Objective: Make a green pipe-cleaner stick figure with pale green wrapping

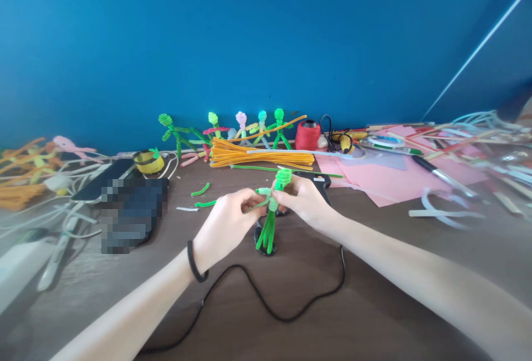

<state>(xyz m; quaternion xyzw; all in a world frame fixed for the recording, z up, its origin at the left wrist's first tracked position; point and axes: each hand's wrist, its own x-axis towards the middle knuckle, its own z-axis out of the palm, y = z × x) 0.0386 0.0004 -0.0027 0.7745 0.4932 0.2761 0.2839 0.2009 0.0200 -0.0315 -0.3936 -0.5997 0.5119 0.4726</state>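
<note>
A green pipe-cleaner figure (270, 222) hangs upright between my two hands, with a coiled bright green head on top and several loose green strands below. My right hand (305, 201) pinches it just under the head. On the other side, my left hand (228, 218) has its fingers closed on a pale green strand (262, 191) that sticks out from the figure's upper part. A black object, partly hidden, lies on the table behind the loose strands. Short green pieces (200, 189) lie left of the figure.
Finished pipe-cleaner figures (279, 128) lean along the blue wall behind an orange pipe-cleaner bundle (261, 153). Red yarn (308, 136), pink paper (374, 178) and a marker (443, 177) are at right. A dark phone (103, 179) lies left; a black cable (266, 306) curves in front.
</note>
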